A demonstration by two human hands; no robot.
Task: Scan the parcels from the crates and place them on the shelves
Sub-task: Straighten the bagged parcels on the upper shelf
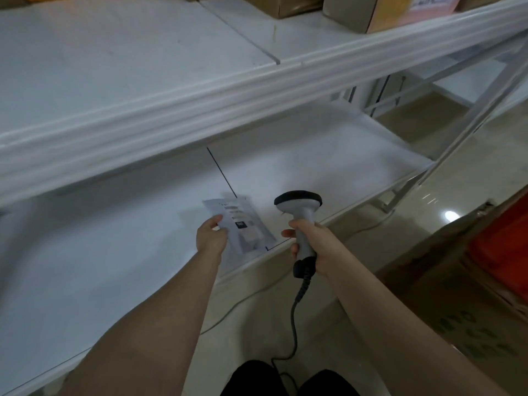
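A flat white parcel [243, 224] with a printed label lies low over the white lower shelf [114, 252], near its front edge. My left hand [211, 235] pinches the parcel's near left corner with thumb and fingers. My right hand [310, 241] grips the grey handle of a corded barcode scanner [300, 207], held upright just right of the parcel. The scanner's dark head faces away from me, over the shelf. Whether the parcel rests fully on the shelf I cannot tell.
An upper white shelf [143, 67] juts out above, carrying brown cardboard boxes [371, 12] at the top right. A cardboard box [457, 295] with a red crate [508, 247] stands on the floor at right. The scanner's black cable [294, 324] hangs down past my legs.
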